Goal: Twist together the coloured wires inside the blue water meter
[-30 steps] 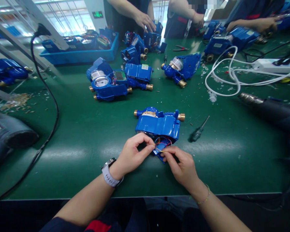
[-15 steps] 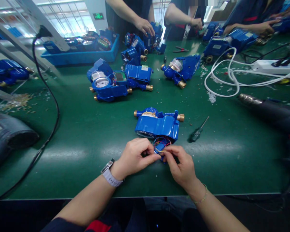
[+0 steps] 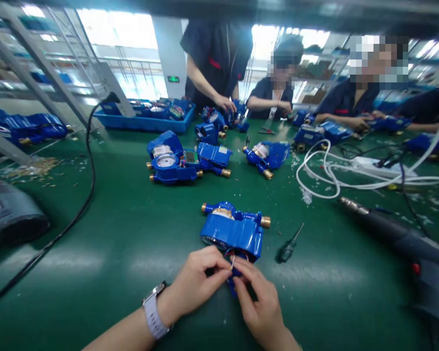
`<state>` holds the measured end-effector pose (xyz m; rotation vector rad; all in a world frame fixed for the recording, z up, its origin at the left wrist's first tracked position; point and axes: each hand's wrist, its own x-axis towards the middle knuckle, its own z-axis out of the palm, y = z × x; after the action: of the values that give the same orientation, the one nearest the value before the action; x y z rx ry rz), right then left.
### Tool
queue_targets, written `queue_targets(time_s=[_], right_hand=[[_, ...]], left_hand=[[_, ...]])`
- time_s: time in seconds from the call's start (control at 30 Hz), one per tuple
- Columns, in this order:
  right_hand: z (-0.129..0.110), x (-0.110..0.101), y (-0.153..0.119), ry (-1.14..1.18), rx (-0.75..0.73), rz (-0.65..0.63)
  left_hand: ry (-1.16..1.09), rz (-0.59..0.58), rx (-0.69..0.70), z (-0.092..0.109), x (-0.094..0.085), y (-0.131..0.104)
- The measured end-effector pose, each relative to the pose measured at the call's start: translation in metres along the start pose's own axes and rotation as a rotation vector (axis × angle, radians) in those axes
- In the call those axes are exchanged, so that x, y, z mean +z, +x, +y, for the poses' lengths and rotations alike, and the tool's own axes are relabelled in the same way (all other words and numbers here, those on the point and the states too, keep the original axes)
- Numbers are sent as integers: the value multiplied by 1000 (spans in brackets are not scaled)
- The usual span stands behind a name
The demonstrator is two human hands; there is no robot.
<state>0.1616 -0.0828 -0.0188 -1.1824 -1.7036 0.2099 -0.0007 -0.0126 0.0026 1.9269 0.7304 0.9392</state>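
A water meter with a glossy blue housing (image 3: 232,234) and brass pipe ends lies on the green bench in front of me. Thin coloured wires (image 3: 233,262) come out of its near side, above a small blue part (image 3: 231,288) that my fingers largely cover. My left hand (image 3: 197,275), with a watch on the wrist, pinches a light thin wire between thumb and forefinger. Touching the left fingertips, my right hand (image 3: 259,297) is closed on the wires too; its exact hold is partly hidden. A screwdriver (image 3: 289,246) lies to the right of the meter.
More blue meters (image 3: 171,161) stand farther back, another (image 3: 267,156) beside them. A blue crate (image 3: 142,123) holds several. At right lie a heat gun (image 3: 384,229), white cable (image 3: 336,183) and power strip (image 3: 382,166). A dark tool (image 3: 14,214) and black cord (image 3: 89,187) are left. Co-workers sit and stand opposite.
The view has tilted up, so the bench appears lower and the co-workers show more fully. My fingertips have drawn closer together at the wires. The meter and screwdriver keep their places on the bench.
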Motion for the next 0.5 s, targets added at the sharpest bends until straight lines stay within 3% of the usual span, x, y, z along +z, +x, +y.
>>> queue_targets(time_s=[0.33, 0.5], right_hand=[[23, 28, -20, 80, 60, 63], [22, 28, -20, 85, 72, 100]], left_hand=[[149, 25, 81, -7, 0, 0], [82, -9, -28, -7, 2, -1]])
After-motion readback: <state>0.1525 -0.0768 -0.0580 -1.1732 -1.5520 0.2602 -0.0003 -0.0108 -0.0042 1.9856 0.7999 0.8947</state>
